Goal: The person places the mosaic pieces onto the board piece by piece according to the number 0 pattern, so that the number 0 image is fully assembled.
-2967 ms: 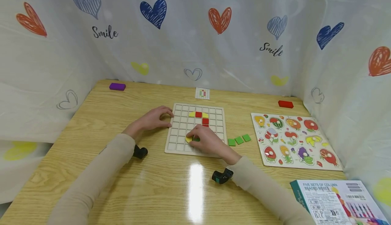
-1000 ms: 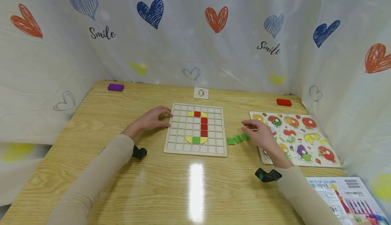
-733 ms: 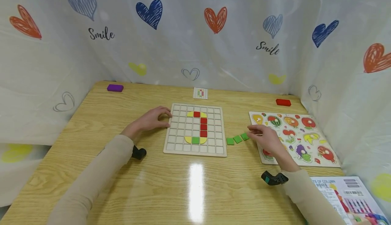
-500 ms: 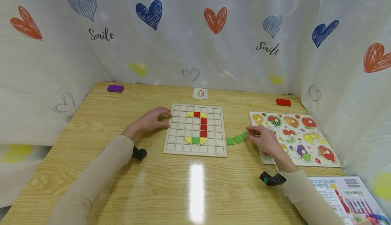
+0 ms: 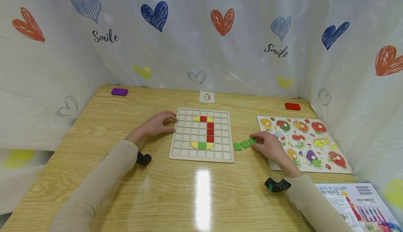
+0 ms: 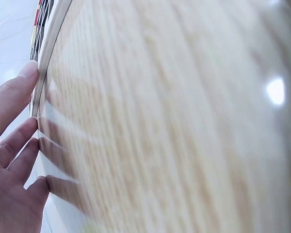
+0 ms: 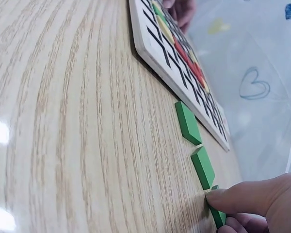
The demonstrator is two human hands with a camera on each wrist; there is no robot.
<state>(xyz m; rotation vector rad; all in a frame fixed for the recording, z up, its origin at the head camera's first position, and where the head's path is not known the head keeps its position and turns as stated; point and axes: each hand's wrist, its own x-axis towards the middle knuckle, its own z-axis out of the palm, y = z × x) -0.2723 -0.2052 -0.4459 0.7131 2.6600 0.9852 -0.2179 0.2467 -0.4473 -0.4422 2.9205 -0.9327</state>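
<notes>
Beside the right hand, head view: the right hand [image 5: 270, 147] is pinching the end green tile [image 5: 252, 140], the one farthest from the grid board [image 5: 202, 134]; two more green tiles [image 5: 241, 145] are lying just past its fingertips, towards the board.
Left hand, head view: the left hand [image 5: 155, 124] is resting with relaxed fingers against the board's left edge, grasping nothing.
Count, head view: three loose green tiles are lying on the table [image 5: 94, 148]; on the board four red, four yellow and one green piece are sitting in cells; one fruit puzzle [image 5: 303, 143] is lying under and behind the right wrist; one purple block [image 5: 119, 91], one red block [image 5: 292, 106], one pattern card [image 5: 206, 97] and one printed box [image 5: 355, 204] are lying well apart from both hands.
Left wrist view: straight fingers [image 6: 12, 104] are touching the board's rim [image 6: 43, 68].
Right wrist view: a fingertip [image 7: 233, 199] is pressing the nearest tile [image 7: 217, 213]; the other two [image 7: 194, 145] are lying just beyond it.
Risk: the tile looks thin and flat, so the pinch is likely slipping off; dragging it may be knocking the neighbour out of line.
Risk, board: if the left hand is lifting, the board may be sliding.
</notes>
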